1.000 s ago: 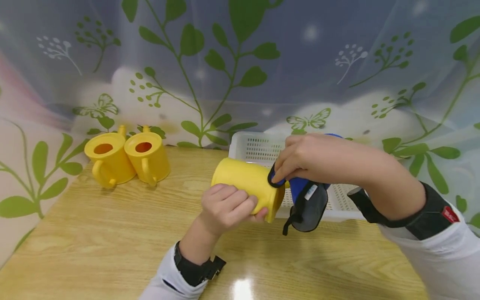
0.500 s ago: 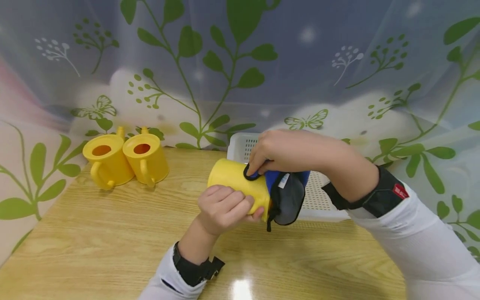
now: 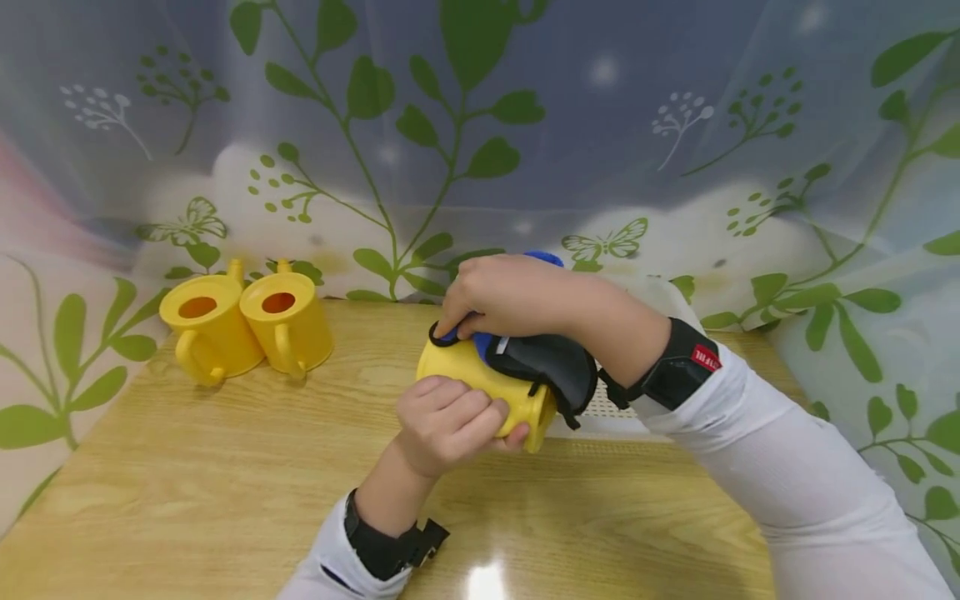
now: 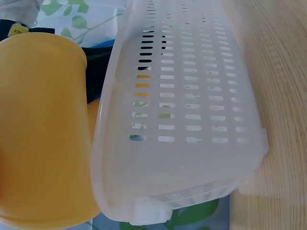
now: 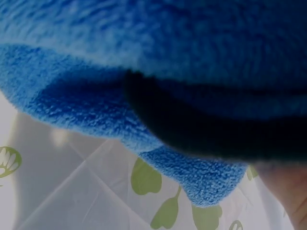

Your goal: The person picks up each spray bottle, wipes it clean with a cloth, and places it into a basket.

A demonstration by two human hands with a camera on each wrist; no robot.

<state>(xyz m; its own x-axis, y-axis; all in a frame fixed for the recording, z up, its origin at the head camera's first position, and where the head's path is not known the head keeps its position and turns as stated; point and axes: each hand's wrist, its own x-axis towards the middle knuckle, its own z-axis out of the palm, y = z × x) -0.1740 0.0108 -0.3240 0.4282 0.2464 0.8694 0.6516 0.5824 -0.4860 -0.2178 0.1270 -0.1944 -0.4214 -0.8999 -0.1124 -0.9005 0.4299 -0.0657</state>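
In the head view my left hand (image 3: 452, 423) grips a yellow watering can (image 3: 480, 371), which lies tilted on its side above the table. Its yellow body also fills the left of the left wrist view. My right hand (image 3: 517, 292) pinches a fuzzy blue cleaning cloth (image 5: 110, 28) with a dark grey, black-edged backing, draped over the can's upper side. The fingertips press it near the can's left end. In the right wrist view the blue pile hangs close to the camera. The can's spout and handle are hidden.
Two more yellow watering cans (image 3: 213, 329) stand side by side at the left back of the wooden table (image 3: 247, 483). A white slotted plastic basket (image 4: 144, 177) sits behind and right of my hands, partly covered by the right arm. A leaf-print curtain (image 3: 585, 150) hangs behind.
My right hand has moved left along the can, drawing the cloth from the can's right end onto its upper side. The left hand keeps its grip, almost unmoved.
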